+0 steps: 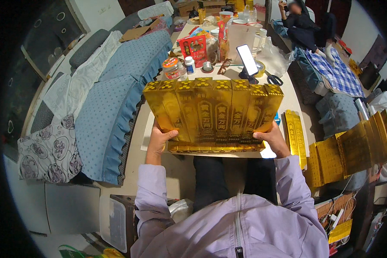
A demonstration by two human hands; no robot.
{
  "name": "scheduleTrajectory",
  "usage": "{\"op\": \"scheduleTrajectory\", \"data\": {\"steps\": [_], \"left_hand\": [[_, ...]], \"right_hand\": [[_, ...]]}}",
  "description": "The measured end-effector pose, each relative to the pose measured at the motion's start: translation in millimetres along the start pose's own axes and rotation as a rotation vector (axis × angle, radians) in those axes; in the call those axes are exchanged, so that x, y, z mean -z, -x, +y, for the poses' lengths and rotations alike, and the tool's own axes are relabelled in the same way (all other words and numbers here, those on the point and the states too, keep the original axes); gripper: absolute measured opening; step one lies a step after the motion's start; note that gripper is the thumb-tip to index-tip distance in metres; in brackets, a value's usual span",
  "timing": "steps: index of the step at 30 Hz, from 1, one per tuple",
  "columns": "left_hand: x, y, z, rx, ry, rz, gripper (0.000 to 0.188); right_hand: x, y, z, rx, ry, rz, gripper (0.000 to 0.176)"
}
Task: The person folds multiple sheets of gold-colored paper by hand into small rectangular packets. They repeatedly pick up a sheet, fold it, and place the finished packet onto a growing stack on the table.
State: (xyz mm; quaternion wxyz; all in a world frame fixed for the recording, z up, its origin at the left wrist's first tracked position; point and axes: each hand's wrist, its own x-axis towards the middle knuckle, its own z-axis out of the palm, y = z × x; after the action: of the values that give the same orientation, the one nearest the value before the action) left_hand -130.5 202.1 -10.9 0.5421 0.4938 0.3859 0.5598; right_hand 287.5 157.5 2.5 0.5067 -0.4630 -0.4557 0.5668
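Several tall gold foil paper boxes (213, 113) stand side by side in one row, their tops patterned with yellow shapes and their fronts bearing printed characters. My left hand (159, 138) grips the row's lower left end, thumb across the front. At the lower right end, my right hand (274, 138) presses in the same way. Below the boxes, a low gold strip (216, 148) runs along the near edge of the table (148, 129); whether it is joined to them I cannot tell. A flat gold foil stack (295, 138) lies right of my right hand.
Past the boxes stand a phone (247, 59) on a holder, black-handled scissors (274, 79), tape (260, 69), glasses (224, 66), a jar (173, 68) and a plastic pitcher (240, 42). Folded gold sheets (358, 148) spread at right. Sofas (116, 84) flank the table; a person (304, 25) sits far right.
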Motion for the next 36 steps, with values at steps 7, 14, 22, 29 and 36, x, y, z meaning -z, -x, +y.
{"op": "scheduleTrajectory", "data": {"steps": [7,14,22,29,36], "left_hand": [[9,15,-24,0.072,-0.047,0.047,0.082],[14,15,-32,0.065,0.006,0.013,0.077],[8,13,-25,0.078,-0.007,0.01,0.065],[2,5,-18,0.058,-0.147,0.003,0.071],[-2,-14,-31,0.214,-0.027,-0.076,0.071]], "right_hand": [[15,3,29,-0.002,0.053,0.009,0.059],[16,4,35,0.017,0.049,-0.019,0.054],[13,3,34,-0.049,0.106,-0.017,0.062],[5,1,36,0.187,0.17,0.056,0.088],[4,-18,42,0.138,0.193,0.087,0.073]]}}
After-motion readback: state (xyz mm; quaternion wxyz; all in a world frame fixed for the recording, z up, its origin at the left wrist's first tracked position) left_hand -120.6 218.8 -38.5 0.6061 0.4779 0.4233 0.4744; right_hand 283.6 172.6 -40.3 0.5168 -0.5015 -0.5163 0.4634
